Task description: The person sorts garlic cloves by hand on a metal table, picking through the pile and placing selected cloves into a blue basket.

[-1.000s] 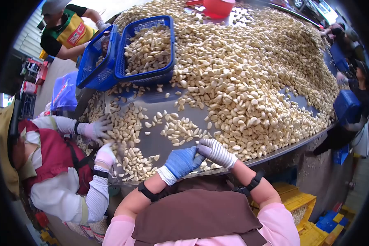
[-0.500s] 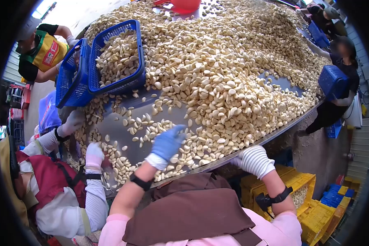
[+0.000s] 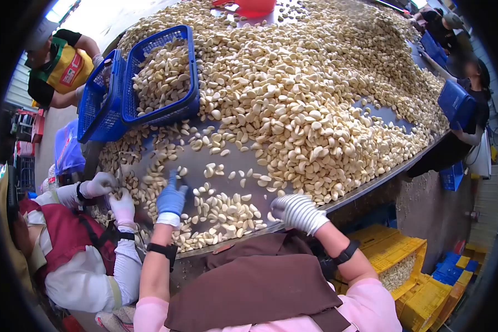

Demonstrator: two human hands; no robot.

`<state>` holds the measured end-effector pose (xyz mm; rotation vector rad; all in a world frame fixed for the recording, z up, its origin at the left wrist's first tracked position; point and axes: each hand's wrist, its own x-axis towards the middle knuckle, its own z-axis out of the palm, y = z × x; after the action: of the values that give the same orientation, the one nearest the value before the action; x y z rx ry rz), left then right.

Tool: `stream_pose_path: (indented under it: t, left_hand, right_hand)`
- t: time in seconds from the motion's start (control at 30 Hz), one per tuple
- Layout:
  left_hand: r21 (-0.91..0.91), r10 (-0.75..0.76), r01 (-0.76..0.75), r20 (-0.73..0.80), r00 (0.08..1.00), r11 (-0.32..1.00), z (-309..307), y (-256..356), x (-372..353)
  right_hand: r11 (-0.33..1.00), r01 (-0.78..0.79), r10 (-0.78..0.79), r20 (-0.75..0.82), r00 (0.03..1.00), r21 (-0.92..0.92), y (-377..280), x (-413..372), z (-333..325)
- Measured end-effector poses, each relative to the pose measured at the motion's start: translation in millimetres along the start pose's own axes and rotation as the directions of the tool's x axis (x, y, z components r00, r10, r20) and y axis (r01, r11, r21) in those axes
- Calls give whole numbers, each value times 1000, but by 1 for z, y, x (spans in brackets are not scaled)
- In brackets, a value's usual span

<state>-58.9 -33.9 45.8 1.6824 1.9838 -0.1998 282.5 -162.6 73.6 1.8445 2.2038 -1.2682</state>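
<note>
Loose pale garlic cloves are heaped over the metal table, with a smaller scatter of cloves spread in front of me. My left hand, in a blue glove, reaches down among cloves at the left; its fingers are stretched out and open. In a white striped glove, my right hand is low over the table's near edge, beside the scattered cloves. Its fingers are curled closed, and what may be inside them is hidden.
Two blue baskets stand at the back left: one full of cloves, another tilted basket beside it. A co-worker's gloved hands work close to my left. Yellow crates sit below right. Other people stand around the table.
My left hand has moved left and slightly down over the cloves. My right hand has shifted left from the table edge. The cloves in front of me are now spread differently.
</note>
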Motion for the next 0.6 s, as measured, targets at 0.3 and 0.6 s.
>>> stream_pose_path:
  t: [0.3, 0.6]
  left_hand:
    - [-61, 391, -420, 504, 770, 905, 43, 17, -86]
    - [-607, 330, -186, 133, 935, 773, 37, 23, -60]
  right_hand:
    - [827, -119, -29, -254, 967, -549, 25, 68, -1]
    - [993, -77, 102, -322, 941, 89, 26, 81, -17]
